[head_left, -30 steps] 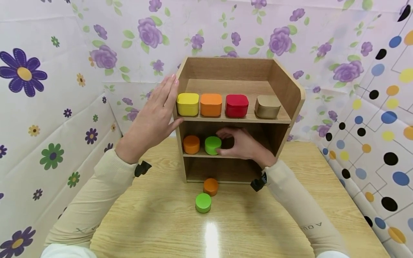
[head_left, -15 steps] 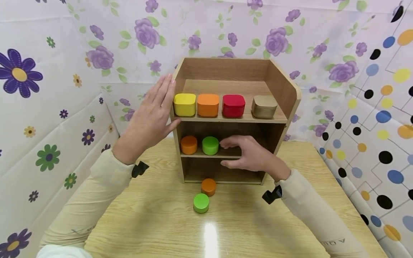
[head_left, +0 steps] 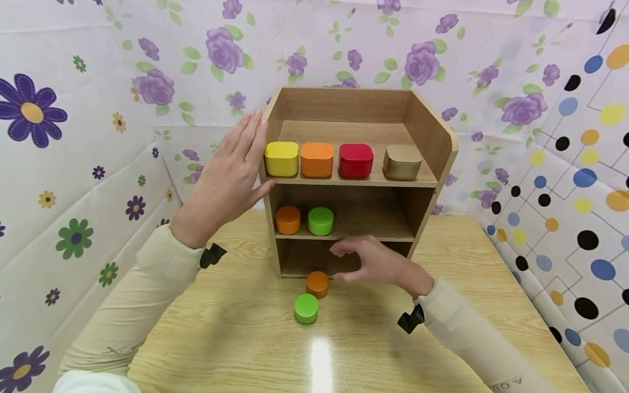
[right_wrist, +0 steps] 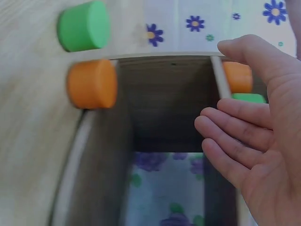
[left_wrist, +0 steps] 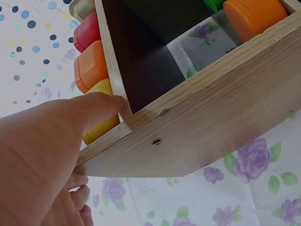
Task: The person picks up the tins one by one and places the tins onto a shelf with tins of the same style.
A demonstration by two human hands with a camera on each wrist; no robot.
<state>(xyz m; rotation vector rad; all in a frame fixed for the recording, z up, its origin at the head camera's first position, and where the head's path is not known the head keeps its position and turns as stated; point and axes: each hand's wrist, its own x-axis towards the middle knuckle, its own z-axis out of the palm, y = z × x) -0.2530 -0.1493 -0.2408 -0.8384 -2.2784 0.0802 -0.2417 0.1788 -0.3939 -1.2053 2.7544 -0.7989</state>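
Note:
My left hand [head_left: 223,177] lies with straight fingers along the left side of a small wooden shelf unit [head_left: 346,103]. Its thumb [left_wrist: 101,106] touches the front edge by the top board. In front of the lower compartment, my right hand [head_left: 380,262] holds nothing, its thumb and loosely bent fingers apart. On the middle shelf are a round orange box [head_left: 288,220] and a round green box [head_left: 320,221]. Below, on the table, stand a second round orange box [head_left: 317,284] and a second round green box [head_left: 306,308], both left of the right hand.
Along the top shelf's front stand yellow [head_left: 282,159], orange [head_left: 316,159], red [head_left: 356,160] and gold [head_left: 402,161] rounded-square boxes. The wooden table [head_left: 236,327] spreads in front. Patterned cloth walls [head_left: 182,49] stand behind and on both sides.
My right hand let go of the green box on the middle shelf, drew back to the right, then came down toward the lower compartment. The left hand kept its place on the shelf unit.

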